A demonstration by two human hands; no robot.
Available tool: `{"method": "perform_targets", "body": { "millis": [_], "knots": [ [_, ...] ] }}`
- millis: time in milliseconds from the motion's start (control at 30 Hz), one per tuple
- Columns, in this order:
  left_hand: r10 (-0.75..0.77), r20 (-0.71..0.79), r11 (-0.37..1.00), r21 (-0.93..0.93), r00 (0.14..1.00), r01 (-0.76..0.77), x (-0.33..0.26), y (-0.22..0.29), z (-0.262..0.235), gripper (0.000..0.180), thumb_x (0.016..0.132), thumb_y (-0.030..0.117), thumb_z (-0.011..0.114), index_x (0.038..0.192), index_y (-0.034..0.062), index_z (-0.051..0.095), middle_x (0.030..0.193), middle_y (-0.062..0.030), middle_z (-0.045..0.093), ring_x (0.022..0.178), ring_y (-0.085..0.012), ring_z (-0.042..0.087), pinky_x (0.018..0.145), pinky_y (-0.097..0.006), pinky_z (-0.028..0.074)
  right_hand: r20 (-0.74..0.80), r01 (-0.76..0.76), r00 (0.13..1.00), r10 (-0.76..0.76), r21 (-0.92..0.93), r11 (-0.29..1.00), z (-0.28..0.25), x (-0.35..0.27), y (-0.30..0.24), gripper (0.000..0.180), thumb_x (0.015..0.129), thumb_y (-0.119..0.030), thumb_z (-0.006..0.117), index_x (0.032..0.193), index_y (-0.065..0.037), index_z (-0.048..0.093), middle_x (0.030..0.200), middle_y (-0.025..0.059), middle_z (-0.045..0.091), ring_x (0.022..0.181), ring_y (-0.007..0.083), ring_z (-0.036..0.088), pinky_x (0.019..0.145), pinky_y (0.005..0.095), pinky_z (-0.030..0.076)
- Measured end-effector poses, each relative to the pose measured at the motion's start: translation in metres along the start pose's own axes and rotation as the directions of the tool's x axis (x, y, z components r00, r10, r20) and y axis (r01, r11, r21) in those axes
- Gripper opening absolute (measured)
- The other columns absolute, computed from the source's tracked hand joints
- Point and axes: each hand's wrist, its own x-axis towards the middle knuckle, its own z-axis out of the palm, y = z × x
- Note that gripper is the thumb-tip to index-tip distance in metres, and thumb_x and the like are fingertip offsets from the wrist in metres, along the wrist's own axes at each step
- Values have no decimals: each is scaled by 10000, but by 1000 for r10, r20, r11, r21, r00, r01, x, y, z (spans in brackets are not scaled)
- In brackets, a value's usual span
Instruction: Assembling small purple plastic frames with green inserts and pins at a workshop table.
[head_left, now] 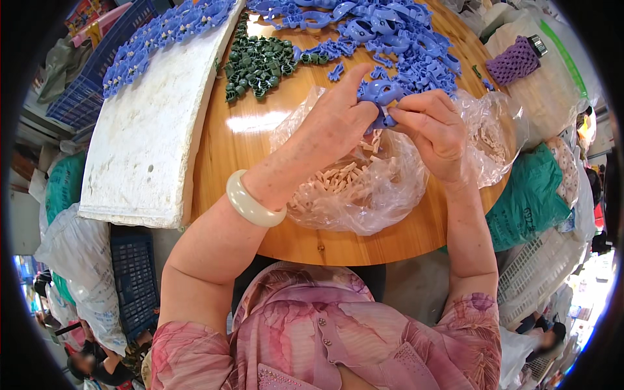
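My left hand [341, 117] is closed around a blue moulded plastic part [382, 93], its index finger pointing away from me along the part. On the part's right edge, the thumb and fingers of my right hand [432, 127] are pinched together. Any small piece between those fingertips is hidden. Below both hands lies an opened clear plastic bag [383, 205] with many small beige pieces [331, 185] in it. Just beyond the held part, a large heap of blue plastic parts [413, 49] covers the far side of the round wooden table [221, 195].
Dark green plastic pieces [260, 65] are piled left of the blue heap. A white foam board [140, 149] at the left carries rows of blue parts [140, 58]. Another clear bag [491, 140] of beige pieces and a purple netted container [513, 62] are at the right.
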Motion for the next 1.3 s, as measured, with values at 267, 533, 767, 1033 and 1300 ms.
{"method": "perform_targets", "body": {
  "millis": [267,533,767,1033,1300],
  "knots": [
    [-227,13,940,-257,974,223,2,19,-8,592,822,81,433,1376,11,240,716,-103,603,434,-78,395,436,-224,381,-43,-207,974,223,226,952,0,0,-4,356,642,35,707,982,-56,652,991,55,563,884,206,556,755,302,477],
    [-286,65,864,-414,956,287,0,19,-11,589,813,66,447,1348,-63,236,776,-147,634,413,-103,423,480,-260,462,-16,-249,966,259,220,943,4,0,3,373,652,32,712,1006,-47,626,1001,69,550,961,221,542,808,303,464],
    [-248,16,916,-323,969,240,4,12,-9,462,825,78,457,1252,-76,373,826,-132,621,428,-118,462,483,-247,459,-16,-284,955,296,240,928,3,-1,4,275,690,7,710,946,-18,612,954,72,567,871,223,571,731,295,473],
    [-257,34,908,-333,966,254,4,14,-10,254,846,125,466,1022,-49,524,830,-102,627,440,-115,495,503,-227,455,18,-367,922,386,357,859,4,-3,5,245,750,3,675,980,-9,592,927,48,578,835,140,574,733,252,480],
    [-291,123,850,-421,949,316,6,13,-15,244,843,103,449,1031,-33,525,830,-99,632,427,-115,483,535,-244,483,201,-552,737,645,730,403,-3,-10,8,248,803,21,602,1046,-13,560,880,21,591,767,111,583,705,236,481]
  ]
}}
